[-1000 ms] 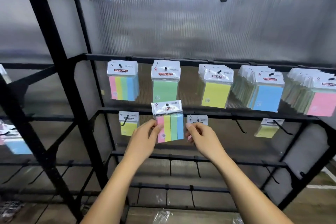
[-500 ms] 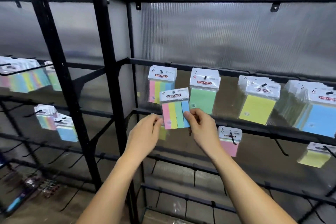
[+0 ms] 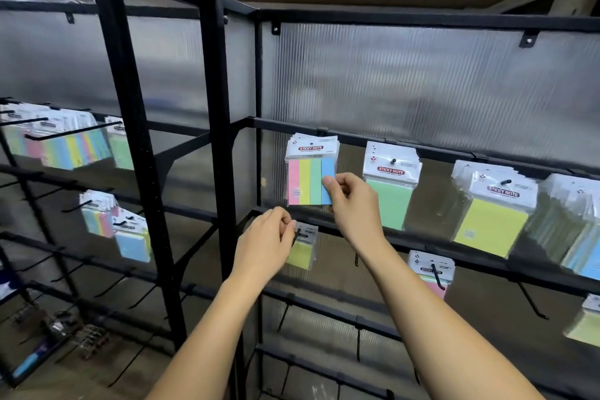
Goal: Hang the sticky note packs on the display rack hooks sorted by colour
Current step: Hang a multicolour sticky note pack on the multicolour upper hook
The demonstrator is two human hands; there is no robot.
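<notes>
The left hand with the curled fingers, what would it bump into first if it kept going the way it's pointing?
Probably the yellow-green pack hanging on the lower row. The left hand has its fingertips right by that pack's black hook, though depth is unclear, so I can't tell whether they touch it.

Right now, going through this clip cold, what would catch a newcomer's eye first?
Probably the four-colour striped sticky note pack on the upper rail's leftmost hook, with the right hand pinching its blue edge. Just below, the left hand has its fingers curled by a small yellow pack on the next rail down. To the right, the same upper rail carries thick green and yellow stacks.
</notes>
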